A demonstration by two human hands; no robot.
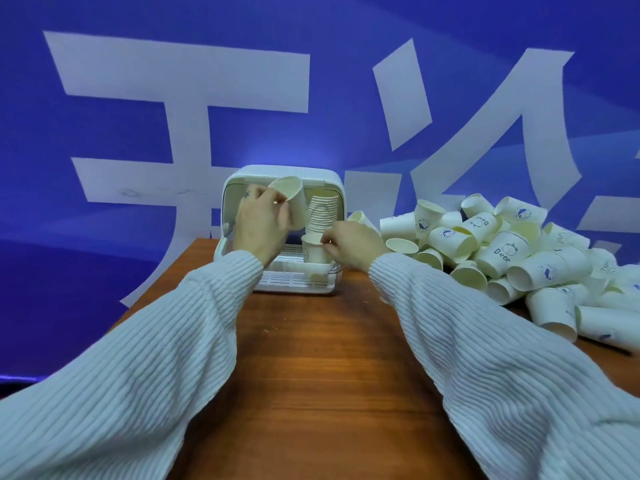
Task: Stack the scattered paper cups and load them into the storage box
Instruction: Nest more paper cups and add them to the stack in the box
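Note:
A white storage box (332,183) with its lid raised stands at the table's far edge. Inside it, at the back right, leans a tall stack of paper cups (323,211). My left hand (259,220) holds one cup (292,202) tilted, mouth up and toward me, in front of the box opening. My right hand (349,242) pinches the rim of an upright cup (313,251) standing on the slotted floor of the box. A big pile of loose white cups (502,247) lies to the right of the box.
The brown wooden table (311,358) stretches from me to the box. A blue wall with large white characters rises right behind the table. The cup pile covers the table's right side up to its edge.

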